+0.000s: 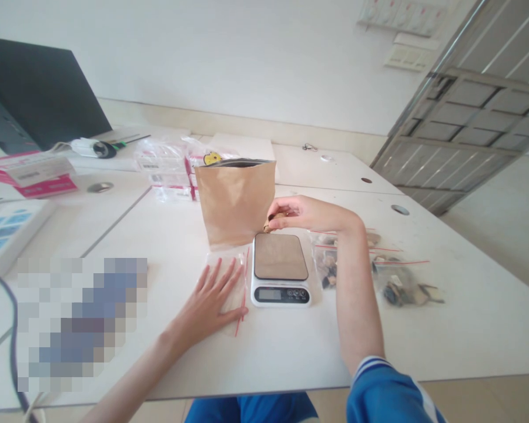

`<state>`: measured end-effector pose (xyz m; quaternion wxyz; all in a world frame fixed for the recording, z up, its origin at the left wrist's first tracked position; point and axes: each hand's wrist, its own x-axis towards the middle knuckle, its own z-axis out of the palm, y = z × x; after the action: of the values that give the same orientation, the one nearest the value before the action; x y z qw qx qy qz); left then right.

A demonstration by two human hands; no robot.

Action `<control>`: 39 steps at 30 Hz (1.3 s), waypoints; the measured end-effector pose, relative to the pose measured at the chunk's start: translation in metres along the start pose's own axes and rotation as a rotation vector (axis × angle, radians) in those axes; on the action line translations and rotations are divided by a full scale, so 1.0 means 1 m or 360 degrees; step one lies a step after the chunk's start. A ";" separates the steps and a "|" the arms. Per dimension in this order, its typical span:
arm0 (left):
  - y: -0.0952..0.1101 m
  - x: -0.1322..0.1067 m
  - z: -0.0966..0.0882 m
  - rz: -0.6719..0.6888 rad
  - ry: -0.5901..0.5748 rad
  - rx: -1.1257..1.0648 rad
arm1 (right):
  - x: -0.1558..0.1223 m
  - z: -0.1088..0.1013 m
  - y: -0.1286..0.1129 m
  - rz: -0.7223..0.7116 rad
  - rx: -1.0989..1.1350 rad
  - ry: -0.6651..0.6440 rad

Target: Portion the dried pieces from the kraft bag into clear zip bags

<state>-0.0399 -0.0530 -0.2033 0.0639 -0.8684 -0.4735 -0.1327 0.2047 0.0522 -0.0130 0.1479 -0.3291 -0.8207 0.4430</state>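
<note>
My left hand [216, 294] lies flat with fingers spread on a clear zip bag [229, 261] with a red seal strip, left of the scale. The digital kitchen scale [280, 258] has a bare grey-brown platform, and its display shows no readable number. Just above its far edge, my right hand [293, 212] is closed around small brownish pieces [278, 217], partly hidden by the fingers; their kind is unclear. Behind the scale stands an upright brown kraft paper pouch [235, 202], its top open.
Filled clear zip bags [399, 285] lie right of the scale, some behind my right forearm. Wrapped pink-and-white boxes [163, 170] sit behind the pouch. A black monitor [44, 94] and an opened pink box [35, 173] are at left; a dark cable [13, 341] crosses the near-left edge.
</note>
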 end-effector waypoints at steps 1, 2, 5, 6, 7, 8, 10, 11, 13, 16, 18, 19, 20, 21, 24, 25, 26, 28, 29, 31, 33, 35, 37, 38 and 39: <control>0.000 -0.001 0.000 -0.0018 0.0001 -0.0004 | 0.000 0.000 0.000 0.0001 -0.0016 -0.0003; -0.001 -0.003 -0.001 -0.0036 0.0000 -0.0007 | 0.000 0.000 0.001 0.0001 -0.0024 -0.0001; -0.002 -0.007 -0.003 -0.0083 0.0016 -0.0007 | -0.002 -0.001 -0.001 0.0003 -0.0037 -0.0007; -0.002 -0.008 -0.005 -0.0095 0.0047 -0.0004 | -0.002 -0.001 -0.001 0.0002 -0.0044 -0.0021; 0.000 -0.009 -0.008 -0.0106 0.0095 0.0000 | -0.001 0.000 -0.002 -0.0004 -0.0049 -0.0043; 0.002 -0.009 -0.012 -0.0113 0.0151 0.0003 | 0.001 0.002 -0.004 -0.0016 -0.0055 -0.0069; 0.010 -0.008 -0.022 -0.0136 0.0251 -0.0005 | 0.007 0.008 -0.006 -0.0047 -0.0081 -0.0104; 0.015 -0.007 -0.027 -0.0148 0.0285 -0.0022 | 0.011 0.012 -0.007 -0.0066 -0.0102 -0.0110; 0.022 -0.003 -0.036 -0.0171 0.0326 -0.0081 | 0.020 0.020 -0.009 -0.0098 -0.0143 -0.0136; 0.020 0.001 -0.042 -0.0378 0.0450 -0.0201 | 0.028 0.029 -0.012 -0.0114 -0.0152 -0.0230; 0.008 0.002 -0.038 -0.0704 0.0595 -0.0278 | 0.029 0.032 -0.013 -0.0108 -0.0143 -0.0252; -0.001 0.002 -0.035 -0.0871 0.0646 -0.0309 | 0.030 0.033 -0.012 -0.0102 -0.0152 -0.0241; -0.009 0.002 -0.031 -0.1005 0.0655 -0.0327 | 0.030 0.034 -0.012 -0.0092 -0.0171 -0.0228; -0.017 0.001 -0.027 -0.1070 0.0606 -0.0331 | 0.030 0.035 -0.011 -0.0074 -0.0202 -0.0222; -0.031 0.002 -0.023 -0.1046 0.0433 -0.0294 | 0.033 0.038 -0.009 -0.0034 -0.0294 -0.0225; -0.032 0.004 -0.026 -0.1041 0.0437 -0.0291 | 0.034 0.040 -0.010 -0.0039 -0.0307 -0.0219; -0.031 0.005 -0.030 -0.1042 0.0476 -0.0313 | 0.035 0.041 -0.010 -0.0053 -0.0315 -0.0194; -0.023 0.010 -0.042 -0.1050 0.0603 -0.0481 | 0.035 0.045 -0.014 -0.0082 -0.0321 -0.0074; -0.017 0.013 -0.049 -0.1038 0.0649 -0.0637 | 0.035 0.048 -0.017 -0.0092 -0.0315 0.0023; -0.005 0.018 -0.063 -0.1070 0.0701 -0.1021 | 0.035 0.054 -0.025 -0.0107 -0.0307 0.0269; 0.006 0.023 -0.074 -0.1149 0.0805 -0.1281 | 0.036 0.063 -0.032 -0.0114 -0.0319 0.0516; 0.015 0.029 -0.081 -0.1219 0.0948 -0.1374 | 0.039 0.074 -0.038 -0.0118 -0.0364 0.0747; 0.021 0.034 -0.086 -0.1256 0.1060 -0.1418 | 0.043 0.083 -0.041 -0.0115 -0.0415 0.0938; 0.023 0.037 -0.088 -0.1262 0.1102 -0.1439 | 0.045 0.086 -0.042 -0.0117 -0.0428 0.1009; 0.025 0.039 -0.090 -0.1265 0.1138 -0.1457 | 0.047 0.089 -0.042 -0.0124 -0.0432 0.1063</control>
<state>-0.0145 -0.0565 -0.1060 -0.2096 -0.4724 -0.6015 -0.6092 0.1057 0.0113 -0.0306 0.3796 -0.4407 -0.7904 0.1922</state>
